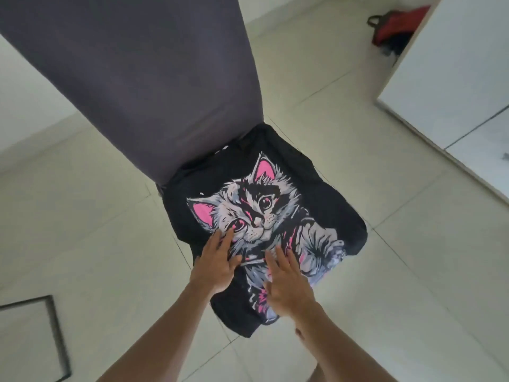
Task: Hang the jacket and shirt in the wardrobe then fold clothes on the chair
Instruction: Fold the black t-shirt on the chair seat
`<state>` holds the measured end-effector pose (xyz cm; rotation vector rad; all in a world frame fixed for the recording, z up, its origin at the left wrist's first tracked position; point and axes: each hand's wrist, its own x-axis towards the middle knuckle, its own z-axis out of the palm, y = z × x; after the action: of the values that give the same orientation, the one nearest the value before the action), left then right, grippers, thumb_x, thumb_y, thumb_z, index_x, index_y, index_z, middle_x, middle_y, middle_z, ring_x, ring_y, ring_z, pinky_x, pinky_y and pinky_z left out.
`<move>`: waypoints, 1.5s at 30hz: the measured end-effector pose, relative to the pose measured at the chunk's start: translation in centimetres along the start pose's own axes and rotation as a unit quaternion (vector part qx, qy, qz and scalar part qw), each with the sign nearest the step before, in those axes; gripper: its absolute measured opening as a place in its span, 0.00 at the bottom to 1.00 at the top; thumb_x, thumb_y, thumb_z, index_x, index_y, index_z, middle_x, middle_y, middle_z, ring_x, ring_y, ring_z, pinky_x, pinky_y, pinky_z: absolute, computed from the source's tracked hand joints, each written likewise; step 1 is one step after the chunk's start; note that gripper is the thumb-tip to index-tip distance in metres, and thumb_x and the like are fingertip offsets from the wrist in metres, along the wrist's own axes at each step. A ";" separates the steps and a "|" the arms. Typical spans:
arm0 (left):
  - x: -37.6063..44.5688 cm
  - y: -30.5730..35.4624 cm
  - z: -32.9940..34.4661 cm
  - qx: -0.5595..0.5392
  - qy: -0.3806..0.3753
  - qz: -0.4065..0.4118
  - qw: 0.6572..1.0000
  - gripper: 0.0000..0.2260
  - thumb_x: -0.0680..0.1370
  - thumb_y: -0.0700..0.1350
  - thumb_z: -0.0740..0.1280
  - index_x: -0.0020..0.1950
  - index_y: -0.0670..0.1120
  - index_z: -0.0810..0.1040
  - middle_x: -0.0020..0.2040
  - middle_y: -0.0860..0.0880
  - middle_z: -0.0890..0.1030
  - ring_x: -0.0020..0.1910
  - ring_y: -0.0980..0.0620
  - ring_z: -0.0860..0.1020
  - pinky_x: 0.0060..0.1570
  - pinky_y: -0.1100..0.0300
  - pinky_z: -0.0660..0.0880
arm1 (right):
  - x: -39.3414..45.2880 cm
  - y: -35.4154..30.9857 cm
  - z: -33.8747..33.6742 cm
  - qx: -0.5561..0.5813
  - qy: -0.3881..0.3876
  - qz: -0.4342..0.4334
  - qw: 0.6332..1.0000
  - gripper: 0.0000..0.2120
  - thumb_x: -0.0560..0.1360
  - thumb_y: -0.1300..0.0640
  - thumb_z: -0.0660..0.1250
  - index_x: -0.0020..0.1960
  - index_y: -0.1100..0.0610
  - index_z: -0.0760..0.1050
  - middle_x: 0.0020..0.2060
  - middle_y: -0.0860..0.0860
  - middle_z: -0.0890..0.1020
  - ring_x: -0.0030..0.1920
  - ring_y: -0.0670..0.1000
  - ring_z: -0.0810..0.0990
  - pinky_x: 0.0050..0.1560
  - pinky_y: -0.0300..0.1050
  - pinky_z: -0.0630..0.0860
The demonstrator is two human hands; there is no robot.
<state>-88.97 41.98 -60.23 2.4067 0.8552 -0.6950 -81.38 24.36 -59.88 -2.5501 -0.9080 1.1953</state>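
A black T-shirt (pixel 338 216) with a white, grey and pink cat print lies spread over the seat of a chair whose tall grey fabric back (pixel 143 78) rises at the upper left. The shirt's near end droops over the seat's front edge. My left hand (pixel 217 264) lies flat on the shirt's left part, fingers straight, beside the cat's face. On the print further right, my right hand (pixel 286 282) lies flat too, fingers spread. Neither hand grips the cloth. The seat itself is hidden under the shirt.
Pale tiled floor (pixel 344 111) surrounds the chair. A white wardrobe (pixel 451 86) stands at the right. A red and black bag (pixel 396 31) lies on the floor at the top right. A dark-framed panel (pixel 30 337) lies at the lower left.
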 end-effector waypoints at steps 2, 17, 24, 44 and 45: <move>-0.4 -0.4 -0.3 0.021 -0.005 0.023 1.000 0.32 0.83 0.58 0.58 0.82 0.55 0.46 0.82 0.51 0.45 0.81 0.46 0.49 0.76 0.43 0.61 | -0.8 -0.2 1.5 0.017 0.012 0.016 1.000 0.40 0.81 0.54 0.63 0.81 0.48 0.38 0.80 0.49 0.36 0.79 0.56 0.34 0.77 0.63 0.54; -3.3 -8.3 0.6 0.274 0.053 0.309 0.909 0.18 0.76 0.52 0.72 0.64 0.53 0.73 0.56 0.53 0.76 0.55 0.53 0.75 0.53 0.59 0.74 | -5.6 -9.2 12.1 0.175 0.177 0.193 0.949 0.20 0.77 0.48 0.70 0.66 0.48 0.70 0.64 0.45 0.72 0.66 0.49 0.69 0.57 0.46 0.75; -0.3 -11.4 1.8 0.325 0.125 0.480 0.805 0.13 0.67 0.44 0.81 0.49 0.48 0.83 0.43 0.48 0.79 0.41 0.47 0.78 0.38 0.53 0.76 | -1.9 -12.4 17.2 0.180 0.353 0.287 0.872 0.12 0.68 0.57 0.77 0.46 0.54 0.76 0.45 0.48 0.76 0.49 0.54 0.75 0.34 0.48 0.74; -4.0 -11.3 2.9 0.224 0.207 0.566 0.766 0.11 0.71 0.43 0.74 0.50 0.44 0.76 0.41 0.47 0.78 0.38 0.46 0.75 0.35 0.54 0.71 | -5.9 -13.9 20.2 0.236 0.540 0.182 0.787 0.11 0.70 0.61 0.73 0.49 0.56 0.74 0.43 0.50 0.78 0.40 0.51 0.76 0.37 0.50 0.80; -4.2 -11.4 2.7 0.215 0.215 0.571 0.763 0.10 0.72 0.42 0.73 0.50 0.44 0.77 0.41 0.47 0.78 0.37 0.46 0.75 0.35 0.54 0.71 | -5.6 -14.3 20.3 0.231 0.529 0.196 0.793 0.17 0.68 0.57 0.76 0.53 0.55 0.72 0.47 0.49 0.78 0.43 0.50 0.75 0.38 0.48 0.80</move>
<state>-100.26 46.41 -62.80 2.8760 -0.7992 0.2034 -105.73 30.59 -63.99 -2.4104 0.1738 -0.1215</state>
